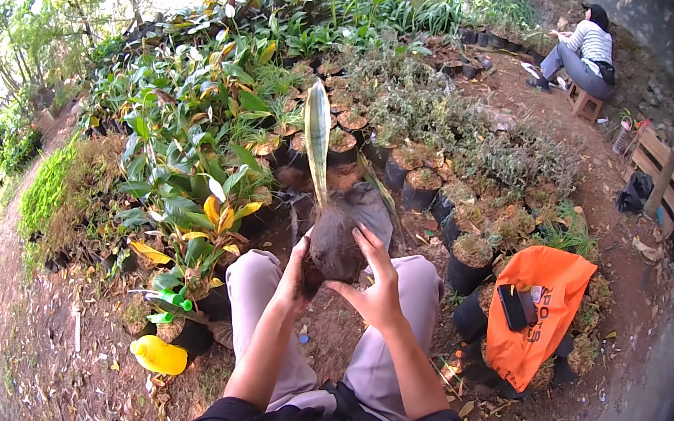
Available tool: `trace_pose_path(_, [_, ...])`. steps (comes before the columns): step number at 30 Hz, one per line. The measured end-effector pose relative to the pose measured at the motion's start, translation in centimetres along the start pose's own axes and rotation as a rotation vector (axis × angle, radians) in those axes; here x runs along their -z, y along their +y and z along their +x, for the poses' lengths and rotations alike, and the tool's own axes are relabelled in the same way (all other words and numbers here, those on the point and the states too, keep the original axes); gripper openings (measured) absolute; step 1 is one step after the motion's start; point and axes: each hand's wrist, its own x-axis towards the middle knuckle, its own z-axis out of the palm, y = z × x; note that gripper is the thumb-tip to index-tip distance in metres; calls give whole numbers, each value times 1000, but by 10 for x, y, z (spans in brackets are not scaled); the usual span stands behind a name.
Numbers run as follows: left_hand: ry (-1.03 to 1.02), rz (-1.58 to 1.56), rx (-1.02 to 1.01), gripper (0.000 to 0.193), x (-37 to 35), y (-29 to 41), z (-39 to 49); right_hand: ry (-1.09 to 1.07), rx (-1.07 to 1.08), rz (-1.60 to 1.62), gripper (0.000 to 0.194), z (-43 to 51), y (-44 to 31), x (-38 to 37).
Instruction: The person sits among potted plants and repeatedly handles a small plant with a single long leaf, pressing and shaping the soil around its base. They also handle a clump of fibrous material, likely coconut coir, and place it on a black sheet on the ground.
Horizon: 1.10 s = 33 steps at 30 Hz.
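A snake plant with one upright variegated leaf [317, 135] rises from a brown root ball [335, 243] above my knees. My left hand [293, 273] cups the ball's left side and underside. On the right, the fingers and thumb of my right hand [378, 285] are spread around the ball, with fingertips against its surface. Just beyond it lies a crumpled dark plastic planting bag [373, 209] on the soil. The palm side of my left hand is mostly hidden.
Potted plants in black bags [421, 190] crowd ahead. A yellow spray bottle [158, 355] with a green head lies at left. At right, an orange bag [537, 312] carries a phone [512, 307]. Another person [586, 52] sits on a stool [585, 104] far right, near a wooden pallet [663, 171].
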Motion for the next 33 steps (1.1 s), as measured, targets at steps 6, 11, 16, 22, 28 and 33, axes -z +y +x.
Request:
trace_pose_path(6, [-39,196,-137,82,3,-11,6,-18,102,-93,83,-2,-1,-3])
trace_pose_path(11, [3,18,-15,70,5,-11,-7,-124,117,-151,81,0,-2,3])
trace_pose_path(16, [12,23,-45,70,8,-12,-10,-84,172,-223,77,-4,5,-4])
trace_pose_path(22, [158,-138,13,59,18,-28,-9,-36,85,-127,71,-3,0,-14])
trace_pose_path(28, [57,-114,-30,54,37,-34,-10,-58,42,49,69,-7,3,-15])
trace_pose_path(33, [166,-210,-54,60,28,-37,-19,-46,40,-21,73,-6,1,-17])
